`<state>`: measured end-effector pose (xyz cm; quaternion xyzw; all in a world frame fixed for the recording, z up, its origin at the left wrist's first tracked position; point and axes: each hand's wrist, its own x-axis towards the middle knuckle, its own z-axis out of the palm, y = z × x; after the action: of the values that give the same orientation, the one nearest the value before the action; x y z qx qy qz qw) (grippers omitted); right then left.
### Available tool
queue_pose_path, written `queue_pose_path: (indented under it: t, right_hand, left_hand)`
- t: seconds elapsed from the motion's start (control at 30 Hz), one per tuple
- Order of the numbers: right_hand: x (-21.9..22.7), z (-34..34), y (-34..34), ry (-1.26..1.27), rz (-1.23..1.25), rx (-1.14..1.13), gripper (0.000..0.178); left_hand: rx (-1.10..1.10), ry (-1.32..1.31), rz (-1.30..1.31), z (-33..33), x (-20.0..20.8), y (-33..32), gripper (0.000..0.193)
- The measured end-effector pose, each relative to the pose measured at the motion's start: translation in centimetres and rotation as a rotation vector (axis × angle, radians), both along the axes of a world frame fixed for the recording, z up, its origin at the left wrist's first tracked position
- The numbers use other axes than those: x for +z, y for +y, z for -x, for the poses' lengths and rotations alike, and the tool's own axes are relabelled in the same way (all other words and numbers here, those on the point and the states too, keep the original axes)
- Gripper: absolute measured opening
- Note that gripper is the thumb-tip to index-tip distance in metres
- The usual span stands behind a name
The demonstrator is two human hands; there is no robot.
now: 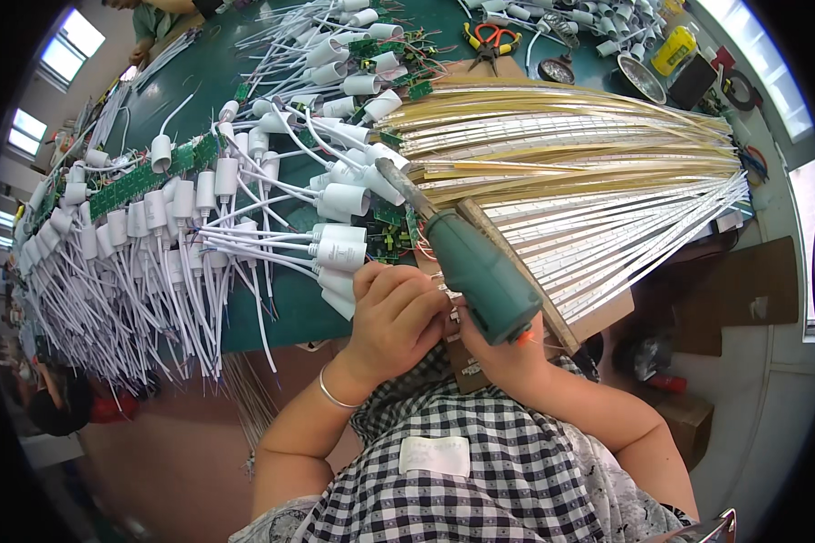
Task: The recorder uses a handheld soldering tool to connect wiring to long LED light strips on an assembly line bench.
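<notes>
Your left hand [389,321] is curled tight, fingers bent in toward your right hand [507,355], and the two sets of fingertips all but meet! Right there between them is a small pale piece [454,295], partly hidden; whether you're pinching it, and with which hand, I can't tell. Over your right hand looms the green-handled tool [475,271], its metal tip [403,183] slanting away from you and to the left; your fingers vanish beneath the handle, so I can't tell your hold on it.

Just beyond your left hand, white lamp caps [340,249] lie bundled, their white cables [258,237] trailing off leftward, and farther that way more of them crowd around a long green circuit board [122,188] on the green counter [244,330]. Just past your right hand, a wooden bar [552,317] runs alongside the tool, and beyond it spread the silver and yellow strips [561,118]!

Well ahead of both hands sit the pliers [491,41], red and yellow in the handles, and to their right a metal bowl [641,77] and a yellow bottle [675,50]. Around your left wrist, a silvery bracelet [330,389]
</notes>
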<state>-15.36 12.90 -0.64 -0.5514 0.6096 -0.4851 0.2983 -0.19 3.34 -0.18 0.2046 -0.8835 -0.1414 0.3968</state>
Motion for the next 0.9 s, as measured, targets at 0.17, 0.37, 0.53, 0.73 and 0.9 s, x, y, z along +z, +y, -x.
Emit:
queue_pose_path:
  t: [0.17,0.37,0.53,0.73,0.9]
  right_hand:
    - [0.8,-0.1,-0.3,0.069,0.087,0.003,0.065]
    - [1.5,0.8,-0.4,0.173,-0.003,-0.149,0.055]
    - [3.7,3.4,2.3,0.020,-0.024,-0.184,0.018]
    - [4.2,9.3,10.7,0.323,-0.299,0.010,0.030]
    - [3.5,9.5,13.4,0.036,-0.369,0.004,0.039]
  left_hand:
    - [0.027,-0.017,0.041,0.0,0.2,0.2,0.023]
    - [0.010,-0.064,0.026,-0.5,0.1,0.2,0.023]
    - [0.093,-0.165,0.120,-0.8,-0.3,0.5,0.018]
    - [0.162,-0.241,0.104,-0.6,-0.1,1.1,0.020]
    - [0.109,-0.281,0.071,-0.7,0.1,0.8,0.023]
